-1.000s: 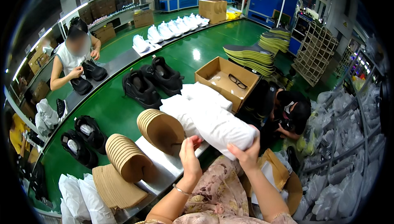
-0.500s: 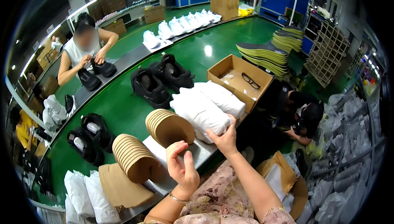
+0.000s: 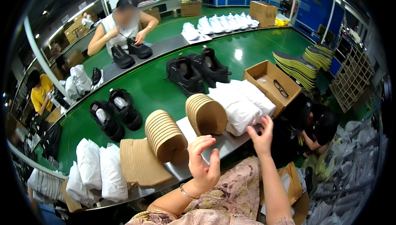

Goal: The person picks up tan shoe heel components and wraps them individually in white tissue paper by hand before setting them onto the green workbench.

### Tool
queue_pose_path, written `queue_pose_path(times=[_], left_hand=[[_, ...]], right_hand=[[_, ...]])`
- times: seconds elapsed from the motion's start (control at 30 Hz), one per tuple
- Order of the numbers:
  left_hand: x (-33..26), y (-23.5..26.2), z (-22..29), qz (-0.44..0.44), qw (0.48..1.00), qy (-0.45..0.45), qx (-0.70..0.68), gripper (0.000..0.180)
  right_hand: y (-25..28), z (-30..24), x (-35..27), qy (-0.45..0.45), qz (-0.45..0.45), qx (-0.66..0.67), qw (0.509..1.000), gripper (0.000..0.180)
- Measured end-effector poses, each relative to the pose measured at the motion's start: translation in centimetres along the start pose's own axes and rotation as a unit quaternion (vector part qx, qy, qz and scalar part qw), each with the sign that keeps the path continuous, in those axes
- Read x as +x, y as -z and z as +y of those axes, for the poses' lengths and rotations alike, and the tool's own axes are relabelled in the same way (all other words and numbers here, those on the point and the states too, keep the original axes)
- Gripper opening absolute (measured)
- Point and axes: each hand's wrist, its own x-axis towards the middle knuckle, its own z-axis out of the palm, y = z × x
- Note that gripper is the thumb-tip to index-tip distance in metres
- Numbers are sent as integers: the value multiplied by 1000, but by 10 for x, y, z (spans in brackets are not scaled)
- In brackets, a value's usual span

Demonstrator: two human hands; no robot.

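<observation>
My left hand (image 3: 204,161) hovers in front of the nested curved brown cardboard pieces (image 3: 165,132), its fingers bent and thumb apart, holding nothing. My right hand (image 3: 262,136) is open by the near end of the white paper-wrapped bundles (image 3: 237,105); whether a fingertip still touches the paper I cannot tell. Between the hands and the far side stands a second nested cardboard stack (image 3: 204,111). Left of it all lie flatter brown cardboard sheets (image 3: 142,163) and more white wrapped bundles (image 3: 88,161). Beyond them sit black shoes (image 3: 126,111), with another black pair (image 3: 181,74) farther back.
An open cardboard box (image 3: 288,103) with black-framed glasses (image 3: 280,88) adjoins the bundles. Stacked grey-and-yellow insoles (image 3: 295,68) lie at the right. Across the green table a person (image 3: 119,33) handles black shoes; another person (image 3: 317,126) crouches at the right. White shoes (image 3: 214,25) line the back.
My right hand has loosened from the white bundle's near end and its fingers have spread. The left hand keeps its curved pose. The whole view has turned, shifting the scene rightward.
</observation>
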Motion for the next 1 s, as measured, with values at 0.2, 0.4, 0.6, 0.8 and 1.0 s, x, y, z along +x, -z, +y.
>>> queue_pose_path(times=[0.2,0.4,0.6,0.8,1.0], left_hand=[[45,63,0,115,982,-11,149,24],[58,95,-34,-71,940,66,326,28],[49,98,-44,-140,942,112,285,31],[47,103,-47,-126,953,148,234,29],[51,103,-50,-138,950,164,225,29]], right_hand=[[4,-80,-35,261,38,-82,961,16],[-77,-132,-59,455,-161,-12,876,21],[-118,-138,-53,477,-169,-78,859,14],[-122,-140,-55,519,-147,-126,832,7],[-115,-135,-65,544,-135,-141,816,9]])
